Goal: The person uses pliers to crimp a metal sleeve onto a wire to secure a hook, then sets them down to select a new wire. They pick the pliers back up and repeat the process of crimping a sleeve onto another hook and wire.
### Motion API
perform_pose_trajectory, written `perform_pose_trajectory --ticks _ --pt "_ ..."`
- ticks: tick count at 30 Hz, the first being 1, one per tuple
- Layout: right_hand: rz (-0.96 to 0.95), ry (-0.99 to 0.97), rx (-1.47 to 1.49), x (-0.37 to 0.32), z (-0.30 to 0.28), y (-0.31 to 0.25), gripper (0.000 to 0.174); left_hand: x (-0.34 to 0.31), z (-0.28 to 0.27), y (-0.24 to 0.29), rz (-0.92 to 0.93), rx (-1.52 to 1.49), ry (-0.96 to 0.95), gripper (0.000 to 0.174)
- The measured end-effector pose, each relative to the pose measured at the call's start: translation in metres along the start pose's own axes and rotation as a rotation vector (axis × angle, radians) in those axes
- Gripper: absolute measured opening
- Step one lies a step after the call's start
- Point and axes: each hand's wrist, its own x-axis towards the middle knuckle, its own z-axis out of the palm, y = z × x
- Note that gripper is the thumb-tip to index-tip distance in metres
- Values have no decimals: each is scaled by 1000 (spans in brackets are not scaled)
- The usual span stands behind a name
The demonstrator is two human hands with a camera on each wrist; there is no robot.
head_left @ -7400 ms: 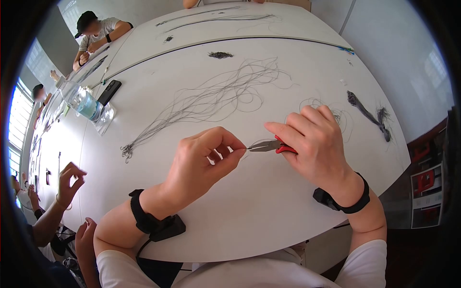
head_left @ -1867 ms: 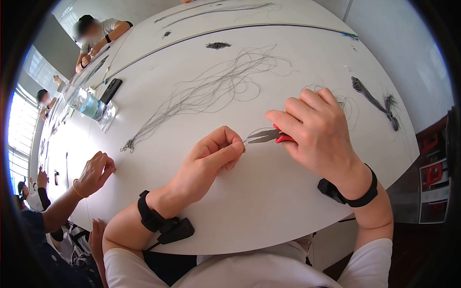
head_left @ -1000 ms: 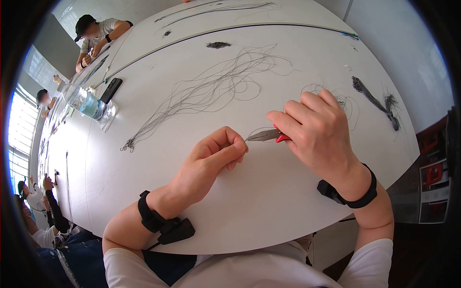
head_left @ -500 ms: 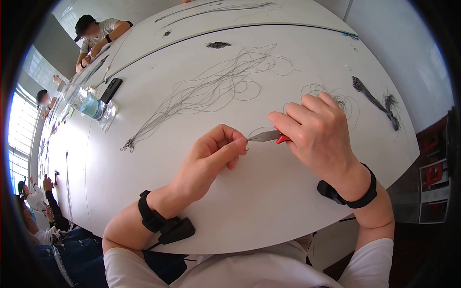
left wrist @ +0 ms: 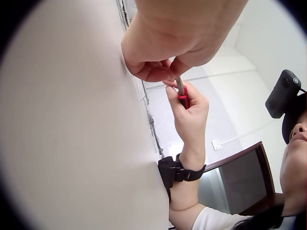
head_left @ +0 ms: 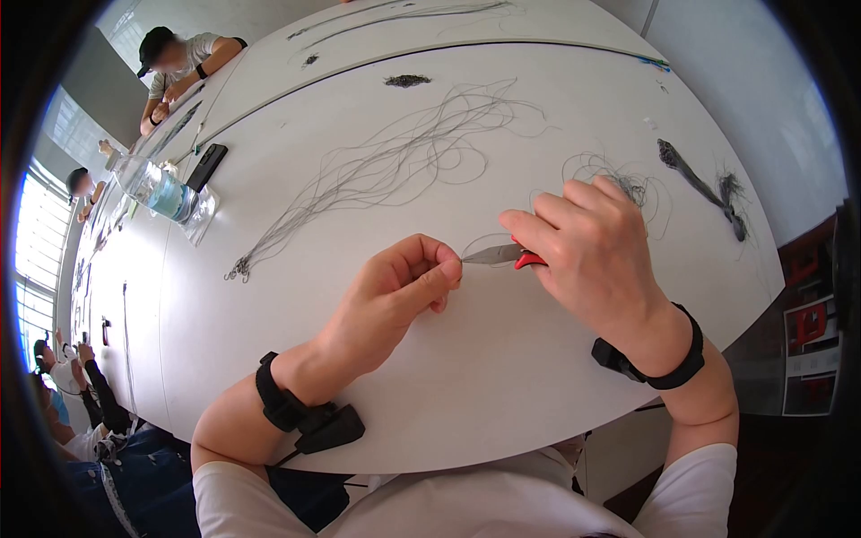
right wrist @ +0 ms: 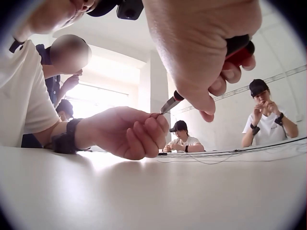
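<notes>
In the head view, the right hand (head_left: 587, 255) gripped red-handled pliers (head_left: 495, 255) above the white table (head_left: 538, 386), their tips touching the left hand (head_left: 386, 300), whose thumb and finger pinched a thin strand (head_left: 485, 237); a loose bundle of strands (head_left: 386, 157) lay beyond. In the left-wrist view, the pliers bridged both hands. In the right-wrist view, I saw right fingers curled round the handles, the strand too fine to follow.

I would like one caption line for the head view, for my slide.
The right hand holds red-handled pliers to the pinching left hand over a white table strewn with thin strands.
</notes>
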Motion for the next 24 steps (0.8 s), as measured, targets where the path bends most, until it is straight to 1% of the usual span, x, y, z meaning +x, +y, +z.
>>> perform_pose_trajectory --ticks 1,7,11,13,14,16,17,19,20,22,24 --pt "9 -13 1 0 0 -1 11 0 -1 -1 -1 1 -6 18" --pt "42 -79 22 -1 -1 -3 12 1 2 2 -9 47 17 17" --pt "55 -82 2 -2 -1 -3 14 2 3 3 -7 77 30 18" --pt "49 -158 86 -1 -5 0 9 1 1 5 -21 135 29 17" --pt "44 -150 78 -2 -6 5 9 0 2 3 -9 139 28 17" --pt "57 -214 468 -2 -6 16 17 0 2 0 113 170 37 13" --pt "56 -211 466 0 -8 19 17 1 1 0 117 172 36 13" --pt "344 -211 805 6 -17 21 18 1 -3 1 246 265 60 9" --pt "346 -207 801 8 -22 19 18 1 -2 3 248 267 55 9" --pt "637 -294 1114 13 -27 12 14 -1 2 7 282 324 145 11" --pt "617 -333 1186 12 -24 3 17 -1 2 8 298 342 154 12"
